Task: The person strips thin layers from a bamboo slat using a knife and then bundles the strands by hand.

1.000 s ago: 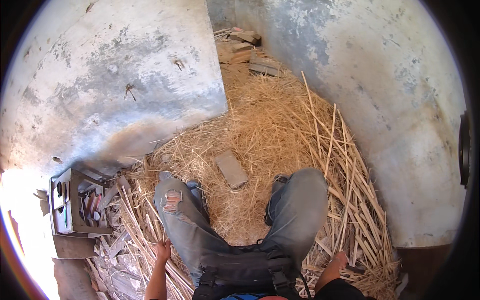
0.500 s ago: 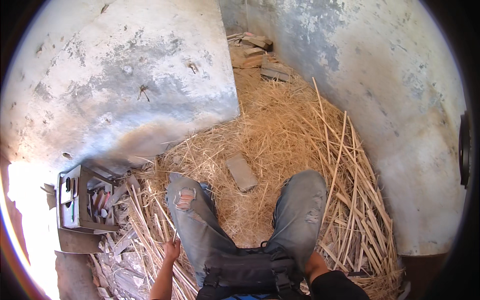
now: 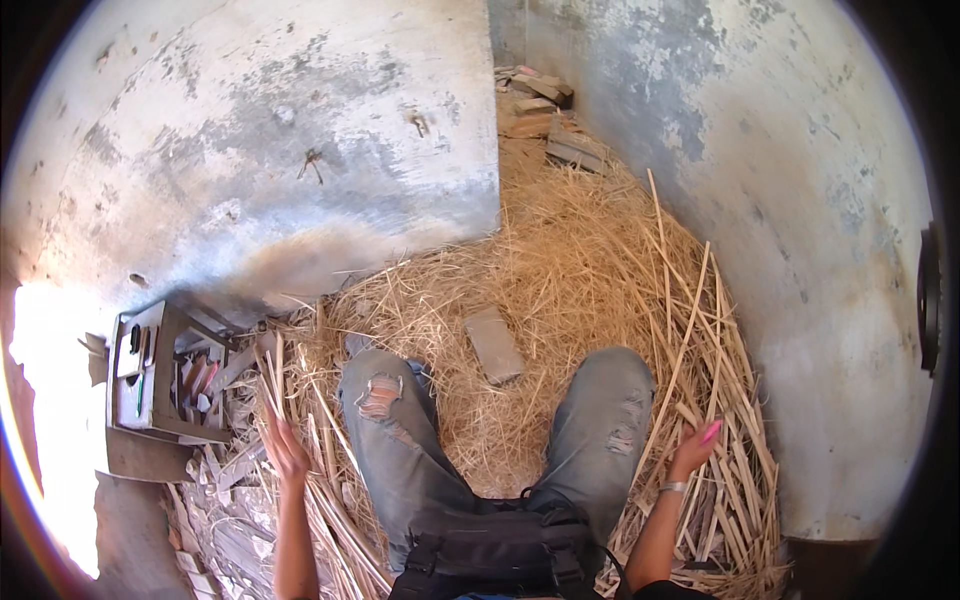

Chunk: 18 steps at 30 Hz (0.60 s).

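Note:
My left hand (image 3: 287,450) is beside my left knee, fingers stretched out over a bundle of long pale split strips (image 3: 325,470). The fingertips touch or nearly touch a few strips standing up there; I cannot tell which. To the right of my right knee, my right hand (image 3: 688,455) is closed, with a small bright pink thing (image 3: 711,432) showing at its fingers; its kind cannot be made out. Beneath that hand lies a wide heap of similar strips (image 3: 735,460). A grey brick (image 3: 494,345) rests on straw between my knees (image 3: 375,395).
Loose straw and shavings (image 3: 570,260) cover the floor. A small wooden stand (image 3: 150,370) with tools on it is at the left. Weathered walls (image 3: 250,150) rise ahead and at the right. Bricks and wood blocks (image 3: 545,95) are piled in the far corner.
My left hand has moved left and forward, its fingers opening out. My right hand has come up from beside my thigh to over the right heap, showing the pink thing. The view has shifted slightly.

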Available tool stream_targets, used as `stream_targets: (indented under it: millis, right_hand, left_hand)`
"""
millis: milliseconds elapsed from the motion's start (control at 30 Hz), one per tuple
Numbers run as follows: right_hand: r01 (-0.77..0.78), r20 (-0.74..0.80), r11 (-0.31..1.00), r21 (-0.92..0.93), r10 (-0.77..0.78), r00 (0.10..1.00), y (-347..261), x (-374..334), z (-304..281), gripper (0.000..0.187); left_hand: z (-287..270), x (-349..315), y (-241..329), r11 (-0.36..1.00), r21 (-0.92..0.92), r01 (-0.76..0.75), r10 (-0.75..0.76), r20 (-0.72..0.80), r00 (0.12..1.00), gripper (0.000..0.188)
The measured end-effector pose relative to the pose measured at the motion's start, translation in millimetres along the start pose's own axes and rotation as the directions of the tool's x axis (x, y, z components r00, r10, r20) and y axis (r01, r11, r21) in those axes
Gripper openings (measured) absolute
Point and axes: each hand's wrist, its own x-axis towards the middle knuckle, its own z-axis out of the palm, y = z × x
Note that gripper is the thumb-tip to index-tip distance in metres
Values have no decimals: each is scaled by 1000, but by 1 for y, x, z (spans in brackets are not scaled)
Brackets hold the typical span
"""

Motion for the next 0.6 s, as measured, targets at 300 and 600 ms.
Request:
stream_targets:
  millis: [300,600]
  right_hand:
    - [67,546,743,666,-547,635,-383,-42,79,27]
    - [-35,718,717,696,-693,68,-452,-133,167,29]
  left_hand:
    - [-90,171,293,543,-757,362,293,575,764,52]
    - [-30,161,363,187,-522,832,740,632,230,53]
